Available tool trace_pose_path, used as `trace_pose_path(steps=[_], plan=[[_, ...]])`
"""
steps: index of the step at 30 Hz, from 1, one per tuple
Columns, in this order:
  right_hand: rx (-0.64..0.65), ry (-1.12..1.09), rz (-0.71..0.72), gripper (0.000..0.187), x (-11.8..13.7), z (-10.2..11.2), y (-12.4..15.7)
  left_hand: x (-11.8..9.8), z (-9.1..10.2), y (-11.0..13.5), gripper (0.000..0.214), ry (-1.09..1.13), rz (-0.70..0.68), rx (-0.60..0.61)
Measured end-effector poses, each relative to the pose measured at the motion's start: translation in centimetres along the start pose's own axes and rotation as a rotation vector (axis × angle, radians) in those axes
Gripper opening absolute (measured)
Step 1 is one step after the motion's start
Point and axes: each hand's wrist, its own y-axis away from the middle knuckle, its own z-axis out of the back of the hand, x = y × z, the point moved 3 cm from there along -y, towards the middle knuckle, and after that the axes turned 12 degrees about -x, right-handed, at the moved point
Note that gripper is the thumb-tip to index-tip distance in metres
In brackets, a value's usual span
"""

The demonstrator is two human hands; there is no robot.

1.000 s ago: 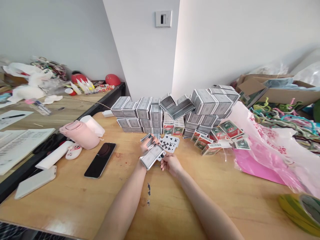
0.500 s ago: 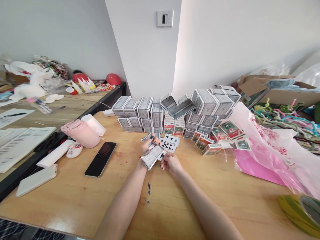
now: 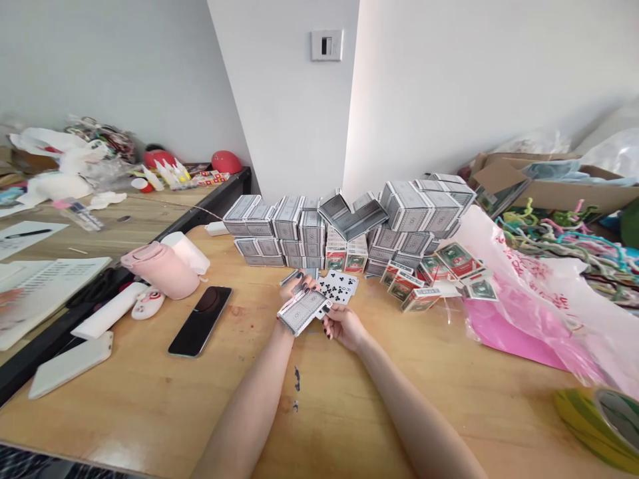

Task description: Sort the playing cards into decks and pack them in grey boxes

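Observation:
My left hand [image 3: 295, 287], with dark nails, is closed on a folded playing-card piece [image 3: 304, 311] with a grey patterned back. To its right, my right hand [image 3: 345, 327] pinches a white-faced playing card [image 3: 323, 311] at the near edge of that piece. Whether the two cards are joined is hard to make out. Just beyond my hands, several face-up club cards [image 3: 342, 285] lie on the table. A further grey-backed card [image 3: 288, 278] shows partly behind my left fingers. Farther back stand stacked blocks of folded cards [image 3: 304, 229], with an open folded piece [image 3: 353, 218] on top.
Red and green card boxes [image 3: 419, 279] lie to the right, near pink plastic wrapping [image 3: 519, 326]. A tape roll [image 3: 599, 426] sits at the right edge. On the left are a black phone [image 3: 200, 320], a pink cup [image 3: 162, 269] and a white case [image 3: 72, 364].
The view has shifted slightly. My hands stay together around the cards, and the folded piece is tilted a little differently.

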Motion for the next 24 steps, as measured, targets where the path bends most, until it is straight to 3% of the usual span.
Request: trace_pose_path(steps=[5,11,16,24], plan=[[0.182,-0.033,0.027,0.020,0.2,-0.5,0.1,-0.1,0.1,0.2,0.016,0.071,0.032,0.031],[0.242,-0.040,0.047,0.029,-0.1,-1.1,0.1,0.7,-0.1,0.5,0.016,0.013,0.016,0.033],[0.203,-0.060,0.068,0.024,-0.1,-0.7,0.0,0.9,-0.4,0.3,0.021,-0.067,0.080,0.076],[0.146,-0.023,0.062,0.018,-0.6,-0.1,-0.4,0.9,-0.6,0.7,0.009,-0.053,-0.031,0.049]])
